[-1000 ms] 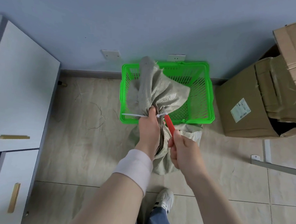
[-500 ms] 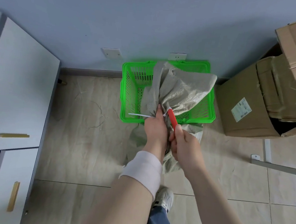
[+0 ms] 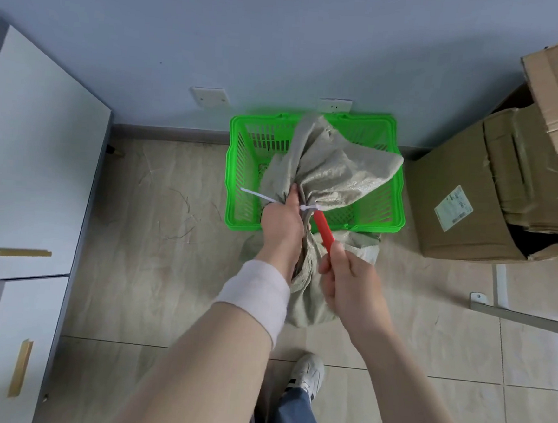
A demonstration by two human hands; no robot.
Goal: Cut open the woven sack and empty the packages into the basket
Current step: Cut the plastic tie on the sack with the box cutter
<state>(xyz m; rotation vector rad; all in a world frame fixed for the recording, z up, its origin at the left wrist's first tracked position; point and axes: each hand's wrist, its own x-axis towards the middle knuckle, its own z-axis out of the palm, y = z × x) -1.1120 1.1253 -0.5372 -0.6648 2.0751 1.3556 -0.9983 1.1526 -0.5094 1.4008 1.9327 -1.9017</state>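
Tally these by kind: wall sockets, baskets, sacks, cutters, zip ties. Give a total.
wall sockets: 2
green basket: 1
woven sack: 1
red-handled cutter: 1
white zip tie: 1
Total: 6

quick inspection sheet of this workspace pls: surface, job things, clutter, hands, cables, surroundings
surface: beige tiled floor
job's things: woven sack stands on the floor, neck tied with a white zip tie, top flopped over the green basket; no packages visible
clutter: stray fibres left of the basket
hands: left hand grips the sack neck by the tie; right hand holds a red cutter, tip at the tie
cables: nothing seen
surroundings: white cabinet left, cardboard box right, wall sockets behind
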